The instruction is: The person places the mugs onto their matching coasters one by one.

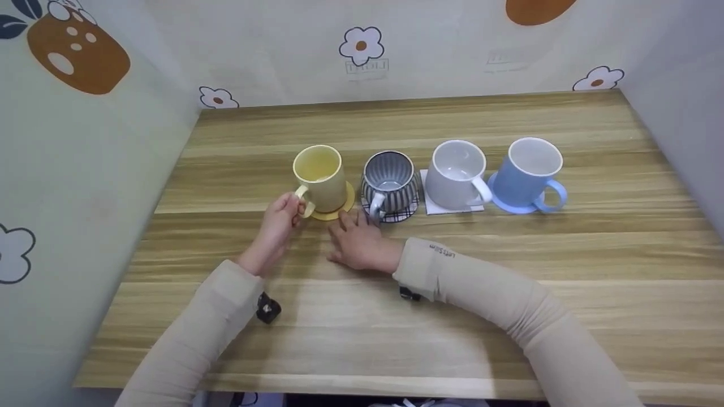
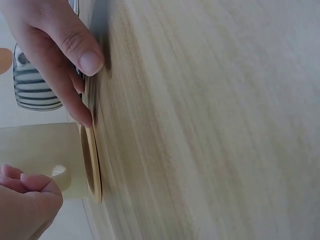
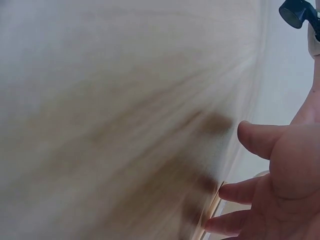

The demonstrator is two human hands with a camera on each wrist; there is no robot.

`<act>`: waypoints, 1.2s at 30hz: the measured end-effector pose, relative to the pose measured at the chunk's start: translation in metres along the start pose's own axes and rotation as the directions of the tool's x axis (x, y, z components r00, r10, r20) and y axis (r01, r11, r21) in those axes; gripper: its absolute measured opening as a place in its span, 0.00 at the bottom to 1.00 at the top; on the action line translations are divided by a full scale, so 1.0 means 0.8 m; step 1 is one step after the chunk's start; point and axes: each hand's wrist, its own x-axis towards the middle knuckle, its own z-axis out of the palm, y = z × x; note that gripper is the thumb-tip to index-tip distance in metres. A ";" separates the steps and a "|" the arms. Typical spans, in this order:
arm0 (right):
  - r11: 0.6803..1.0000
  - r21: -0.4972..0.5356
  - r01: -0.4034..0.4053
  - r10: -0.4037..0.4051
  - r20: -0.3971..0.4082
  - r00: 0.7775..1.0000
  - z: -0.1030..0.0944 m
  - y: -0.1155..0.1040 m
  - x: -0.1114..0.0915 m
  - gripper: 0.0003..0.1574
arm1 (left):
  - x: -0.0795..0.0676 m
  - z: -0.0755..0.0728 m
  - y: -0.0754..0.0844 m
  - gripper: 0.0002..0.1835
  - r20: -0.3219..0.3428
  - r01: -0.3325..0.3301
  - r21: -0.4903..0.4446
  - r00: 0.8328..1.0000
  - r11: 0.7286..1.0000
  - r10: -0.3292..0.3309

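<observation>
A pale yellow mug [image 1: 328,195] stands upright on a round yellow coaster [image 1: 350,199], which shows past the mug's right side. My left hand [image 1: 277,221] pinches the mug's handle [image 1: 305,203] from the left. Just in front of the coaster, my right hand [image 1: 357,243] lies low over the table, palm down, fingers extended. In the left wrist view, one right fingertip [image 2: 86,120] touches the coaster's edge [image 2: 95,175]. A grey ribbed mug [image 1: 393,186] on a checked coaster [image 1: 408,211] stands close beyond the right hand.
Right of the ribbed mug, a white mug [image 1: 452,181] stands on a square white coaster [image 1: 438,206], then a blue mug [image 1: 523,183] on a round blue coaster [image 1: 506,200]. The wooden table [image 1: 350,339] meets patterned walls [image 1: 283,51] at the back and sides.
</observation>
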 end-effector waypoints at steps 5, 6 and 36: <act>0.999 0.037 -0.009 0.009 0.003 1.000 0.001 0.000 0.000 0.42 | 0.002 -0.004 -0.002 0.15 0.029 0.022 0.019 0.999 1.000 -0.023; 0.999 0.043 -0.010 0.010 0.005 1.000 0.001 0.000 0.000 0.41 | 0.003 -0.005 -0.002 0.15 0.032 0.029 0.027 0.999 0.999 -0.030; 0.998 0.063 0.008 -0.008 0.002 1.000 0.000 0.004 -0.002 0.41 | 0.025 -0.024 -0.004 0.15 0.202 -0.009 0.064 0.979 0.998 -0.004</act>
